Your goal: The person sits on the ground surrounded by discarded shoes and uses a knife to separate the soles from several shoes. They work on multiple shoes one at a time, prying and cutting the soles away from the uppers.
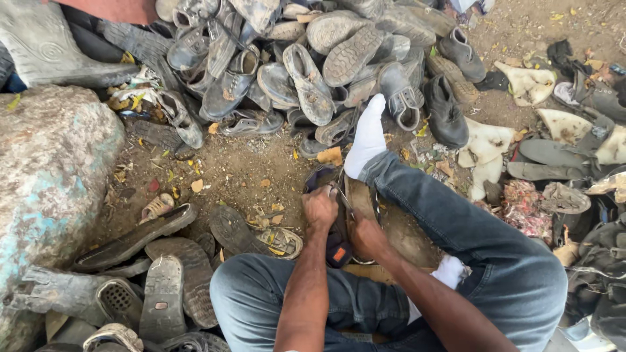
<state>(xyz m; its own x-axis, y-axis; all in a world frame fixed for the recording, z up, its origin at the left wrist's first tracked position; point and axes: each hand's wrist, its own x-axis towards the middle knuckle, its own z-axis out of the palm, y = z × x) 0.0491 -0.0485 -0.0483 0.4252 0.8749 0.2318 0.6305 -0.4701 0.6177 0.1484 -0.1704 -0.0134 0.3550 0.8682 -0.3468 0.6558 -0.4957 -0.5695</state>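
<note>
So both my hands, left hand (320,208) and right hand (367,236), have fingers clamped on a dark shoe (339,225) between my knees, sole partly peeled, big shoe pile (313,58) untouched.

L hand (319,208) & R hand (366,236) side-by-side, fingers curled.

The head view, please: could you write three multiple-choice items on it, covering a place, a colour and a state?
1. Where is the big pile of worn grey shoes?
A. beyond the outstretched foot
B. on the person's lap
C. on a shelf

2. What colour is the sock on that foot?
A. red
B. white
C. black

3. What are the left hand and right hand doing?
A. resting flat on the soil
B. both gripping the dark shoe with an orange patch
C. holding separate shoes

A, the pile lies past the toes; B, the sock is white; B, both hands close on it.
</note>
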